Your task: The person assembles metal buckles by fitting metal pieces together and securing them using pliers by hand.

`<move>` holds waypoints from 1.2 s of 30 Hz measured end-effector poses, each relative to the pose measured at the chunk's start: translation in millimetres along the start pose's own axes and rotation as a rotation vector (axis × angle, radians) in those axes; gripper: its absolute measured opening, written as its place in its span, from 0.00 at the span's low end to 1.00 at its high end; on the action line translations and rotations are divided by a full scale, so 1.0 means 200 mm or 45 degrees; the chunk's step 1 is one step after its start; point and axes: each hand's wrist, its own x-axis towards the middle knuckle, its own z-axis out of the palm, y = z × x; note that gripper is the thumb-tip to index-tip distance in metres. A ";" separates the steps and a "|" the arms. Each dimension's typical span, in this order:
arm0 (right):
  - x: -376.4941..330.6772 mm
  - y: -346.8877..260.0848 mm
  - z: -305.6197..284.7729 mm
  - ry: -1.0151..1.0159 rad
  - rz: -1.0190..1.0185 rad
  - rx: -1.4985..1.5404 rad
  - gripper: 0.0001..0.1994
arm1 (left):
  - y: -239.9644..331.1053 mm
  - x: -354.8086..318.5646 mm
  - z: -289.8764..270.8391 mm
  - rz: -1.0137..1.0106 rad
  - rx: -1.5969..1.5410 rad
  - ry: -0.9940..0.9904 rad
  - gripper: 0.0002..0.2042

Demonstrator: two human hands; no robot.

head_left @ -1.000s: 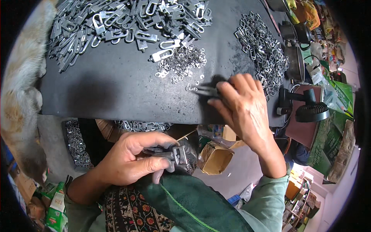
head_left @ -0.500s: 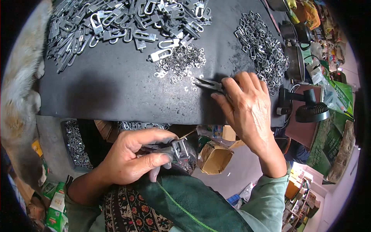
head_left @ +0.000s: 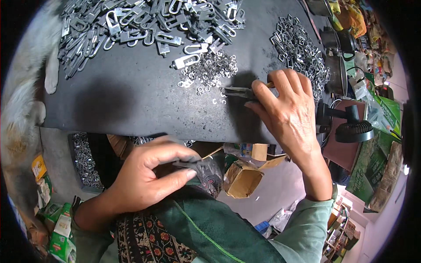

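Observation:
My right hand (head_left: 287, 111) grips a pair of small pliers (head_left: 239, 92) over the black work board (head_left: 131, 101). The plier tips point left at a scatter of small silver rings (head_left: 209, 70). My left hand (head_left: 147, 175) is below the board's near edge, over my lap, pinching a flat grey metal piece (head_left: 193, 163) between thumb and fingers. A big heap of long metal clips (head_left: 131, 26) lies along the board's far side, and a smaller pile of rectangular metal loops (head_left: 298, 44) sits at the far right.
An animal's pale fur and paw (head_left: 48, 74) rest at the board's left edge. A small black fan (head_left: 355, 129) and pots (head_left: 340, 74) stand to the right. A cardboard box (head_left: 241, 179) and a tray of metal parts (head_left: 85, 160) lie below the board.
My right hand has shifted the pliers slightly left toward the small rings. My left hand has turned the metal piece and its fingers have closed more over it.

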 end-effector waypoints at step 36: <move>0.15 -0.27 -0.05 -0.002 -0.047 0.028 0.15 | -0.04 -0.07 -0.04 0.027 -0.190 0.268 0.09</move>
